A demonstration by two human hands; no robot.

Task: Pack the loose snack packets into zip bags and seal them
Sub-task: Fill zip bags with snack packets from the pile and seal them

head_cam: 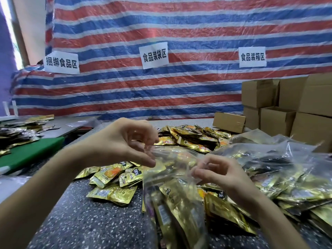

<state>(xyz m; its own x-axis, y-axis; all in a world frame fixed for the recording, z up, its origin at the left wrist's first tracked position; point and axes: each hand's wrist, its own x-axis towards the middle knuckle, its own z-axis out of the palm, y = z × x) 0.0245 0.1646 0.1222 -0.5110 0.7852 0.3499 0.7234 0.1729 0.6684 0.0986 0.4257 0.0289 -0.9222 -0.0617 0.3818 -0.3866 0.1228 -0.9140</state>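
A clear zip bag (172, 193) filled with gold snack packets stands upright in front of me on the speckled grey table (86, 223). My left hand (124, 142) pinches the bag's top edge at the left between thumb and fingers. My right hand (221, 173) pinches the same top edge at the right. Loose gold packets (113, 178) lie on the table just left of the bag, and a larger heap of loose packets (194, 137) sits behind it.
Filled clear bags (280, 166) are piled at the right. Cardboard boxes (287, 108) are stacked at the back right. A green board (30, 153) and a second pile of packets (16, 133) are on the left. A striped tarp with paper signs (154, 54) hangs behind.
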